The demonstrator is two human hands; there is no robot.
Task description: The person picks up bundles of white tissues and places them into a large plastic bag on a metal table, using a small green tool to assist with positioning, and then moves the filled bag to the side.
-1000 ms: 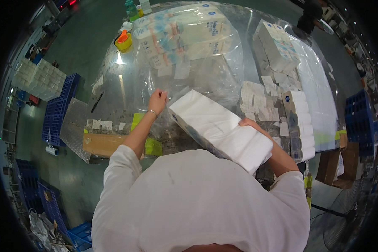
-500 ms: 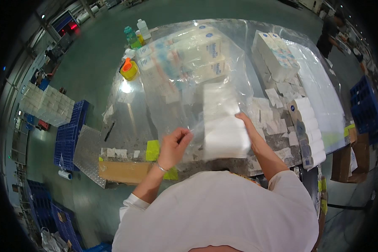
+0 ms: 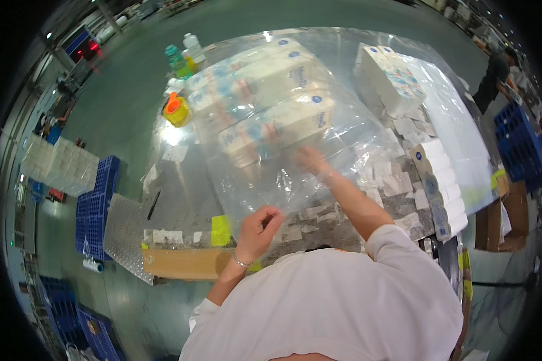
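A large clear plastic bag lies across the table with several white paper-roll packs inside. My left hand pinches the rim of the bag's near opening. My right hand reaches inside the bag, just behind the nearest pack, which lies slantwise with blue and pink print. Film and blur cover its fingers, so their hold is unclear. Beyond it, more packs lie side by side toward the bag's far end.
Roll packs stand at the right, with a row of white rolls nearer me. Left are an orange-and-yellow tape dispenser, bottles and a black pen. A cardboard strip edges the table. Another person stands far right.
My right hand has pushed the near pack forward and left, deeper into the bag, and is now within the film. My left hand stays at the bag's opening, slightly lower.
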